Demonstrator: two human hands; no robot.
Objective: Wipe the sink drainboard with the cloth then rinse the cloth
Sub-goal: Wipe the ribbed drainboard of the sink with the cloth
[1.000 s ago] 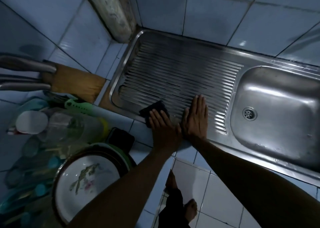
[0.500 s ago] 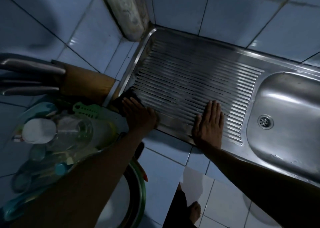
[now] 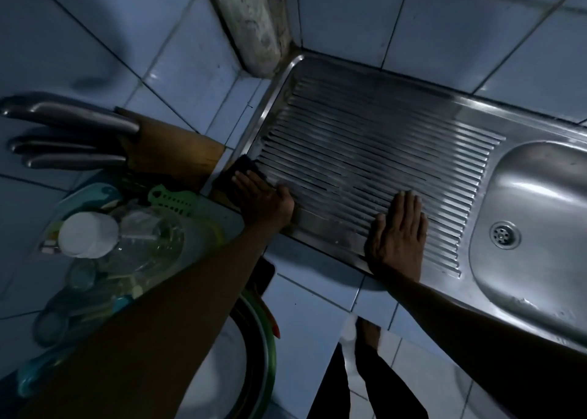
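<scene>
Dark cloth (image 3: 239, 168) shows only as a small patch past the fingertips of our left hand (image 3: 262, 201), which lies flat on top of it with the fingers straight, pressing it down at the near left corner of the drainboard (image 3: 365, 151). Most of the cloth is under the palm, so we cannot tell how it is folded or how far it reaches onto the ridges. Our right hand (image 3: 397, 237) rests flat on the near edge of the drainboard, fingers straight and together, holding nothing — well apart from the left hand.

Further right, the sink basin (image 3: 540, 196) is cut off by the picture's edge; its drain (image 3: 504, 234) is plain to see. Just left of the cloth stands a wooden knife block (image 3: 168, 151) with metal handles sticking out, their ends dim in the low light. Below it our left forearm crosses a crowded dish rack (image 3: 95, 196) — a white lid (image 3: 88, 234) and a green plastic piece (image 3: 173, 199) stand out, while the rest is a murky jumble we cannot make out. A round bowl (image 3: 260, 355) is mostly hidden behind the arm. A foot (image 3: 368, 333) shows on the tiled floor below.
</scene>
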